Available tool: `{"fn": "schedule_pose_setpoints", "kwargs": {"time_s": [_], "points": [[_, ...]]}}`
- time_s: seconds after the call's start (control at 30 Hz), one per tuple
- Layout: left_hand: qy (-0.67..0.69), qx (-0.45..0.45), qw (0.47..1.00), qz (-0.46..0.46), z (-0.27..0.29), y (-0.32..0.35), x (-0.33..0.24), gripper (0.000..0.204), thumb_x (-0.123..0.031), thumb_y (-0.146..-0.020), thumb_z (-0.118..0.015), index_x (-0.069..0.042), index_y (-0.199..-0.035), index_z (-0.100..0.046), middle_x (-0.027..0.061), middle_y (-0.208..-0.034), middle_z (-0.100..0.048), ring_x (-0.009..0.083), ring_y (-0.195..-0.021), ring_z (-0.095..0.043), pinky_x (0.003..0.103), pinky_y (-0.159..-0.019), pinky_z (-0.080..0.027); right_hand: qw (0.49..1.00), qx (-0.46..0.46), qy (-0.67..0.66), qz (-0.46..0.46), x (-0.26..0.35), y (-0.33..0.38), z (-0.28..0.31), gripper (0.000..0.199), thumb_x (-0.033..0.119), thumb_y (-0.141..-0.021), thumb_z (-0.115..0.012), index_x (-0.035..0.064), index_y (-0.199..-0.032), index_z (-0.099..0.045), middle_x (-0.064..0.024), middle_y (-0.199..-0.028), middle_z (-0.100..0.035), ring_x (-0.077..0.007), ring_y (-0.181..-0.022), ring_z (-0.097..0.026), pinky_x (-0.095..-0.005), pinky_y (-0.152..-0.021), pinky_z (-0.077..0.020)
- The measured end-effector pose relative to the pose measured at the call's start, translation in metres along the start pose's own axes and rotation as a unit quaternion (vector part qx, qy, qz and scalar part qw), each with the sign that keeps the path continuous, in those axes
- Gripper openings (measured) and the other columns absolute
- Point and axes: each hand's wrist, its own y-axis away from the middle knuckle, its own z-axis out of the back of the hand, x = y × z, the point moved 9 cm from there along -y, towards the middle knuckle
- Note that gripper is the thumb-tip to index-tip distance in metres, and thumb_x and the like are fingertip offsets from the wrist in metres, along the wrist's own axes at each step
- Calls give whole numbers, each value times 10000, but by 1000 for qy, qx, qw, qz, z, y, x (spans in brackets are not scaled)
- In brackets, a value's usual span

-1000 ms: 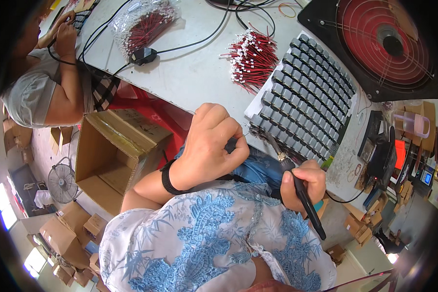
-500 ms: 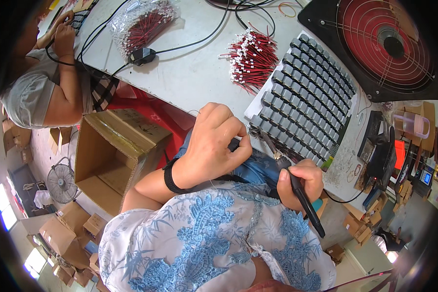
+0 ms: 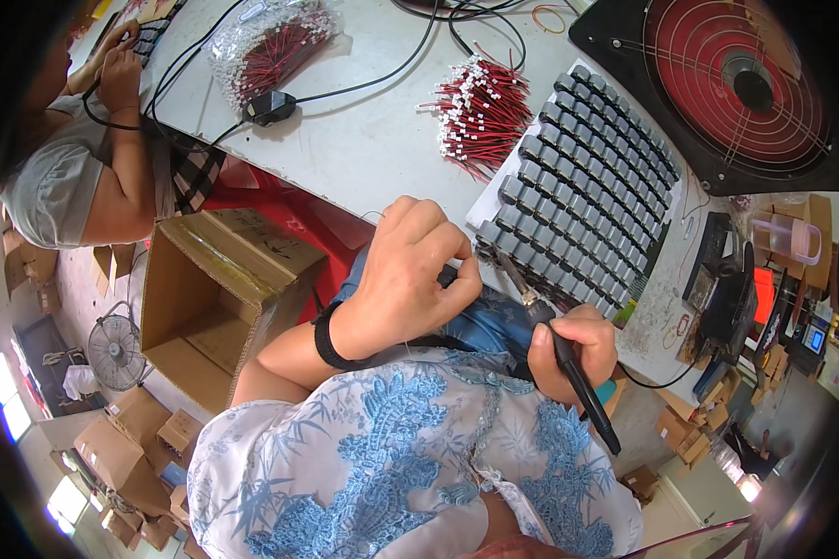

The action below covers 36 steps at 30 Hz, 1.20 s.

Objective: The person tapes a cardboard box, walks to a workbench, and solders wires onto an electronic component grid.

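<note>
Two bare hands are at work by the near edge of one white table [image 3: 373, 154]. The right hand [image 3: 578, 349] has its thumb and fingers clamped around one black soldering iron [image 3: 589, 405], which slants with its tip up and to the left, near the closest corner of a board of parts; whether the tip touches anything, I cannot tell. The left hand [image 3: 403, 275], one black band [image 3: 326, 340] on its wrist, is just beside that tip, thumb and forefinger bent toward each other; I cannot tell whether they meet or pinch something.

One white board [image 3: 490, 198] lies on the table, covered with rows of grey blocks [image 3: 592, 172], dozens, too crowded to count surely. To its left is one loose heap of red and black wires [image 3: 485, 116] with white plugs, and farther left one clear bag [image 3: 275, 61] of similar wires. Two fans show: one square [image 3: 750, 88] beyond the board, one round [image 3: 116, 347] on the floor. One open carton [image 3: 256, 247] stands beside the left forearm. One co-worker [image 3: 61, 191] sits upper left, two hands raised close together.
</note>
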Motion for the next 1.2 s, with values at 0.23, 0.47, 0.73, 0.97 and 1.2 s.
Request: {"fn": "schedule_pose_setpoints", "kwargs": {"time_s": [0.23,0.47,0.73,0.97,1.2], "points": [[4,-10,1000,-15,2,0,-1,173,20,-599,-683,-58,-688,-557,83,-710,-433,268,-696,-439,353,-631,-374,1000,6,2,11,3,-1,-2,271,27,-721,-718,54,-898,-515,-45,-614,-549,-202,-489,-501,-321,-491,-407],[-7,-9,1000,-7,1,0,1,173,20,-604,-685,-57,-693,-557,84,-714,-446,269,-711,-457,359,-673,-408,1000,4,-9,3,-1,2,-2,270,29,-719,-720,54,-899,-520,-53,-622,-539,-209,-485,-492,-324,-487,-399],[-6,-17,1000,15,12,4,11,173,11,-611,-686,-69,-702,-562,79,-721,-461,278,-710,-461,372,-715,-415,999,-33,-21,14,3,0,5,260,27,-726,-714,38,-903,-524,-56,-626,-535,-182,-489,-489,-301,-477,-383],[20,-4,1000,4,5,4,7,167,4,-610,-688,-66,-709,-574,91,-743,-453,289,-747,-461,378,-772,-447,1000,-21,-6,1,-1,4,6,260,39,-733,-713,40,-908,-521,-61,-611,-526,-200,-478,-486,-321,-471,-382],[25,6,1000,-3,0,2,5,161,-4,-605,-689,-66,-708,-581,78,-735,-449,266,-729,-454,357,-656,-392,1000,-1,-1,3,1,3,1,267,44,-734,-718,42,-906,-514,-63,-600,-528,-208,-468,-484,-325,-472,-391]]}}
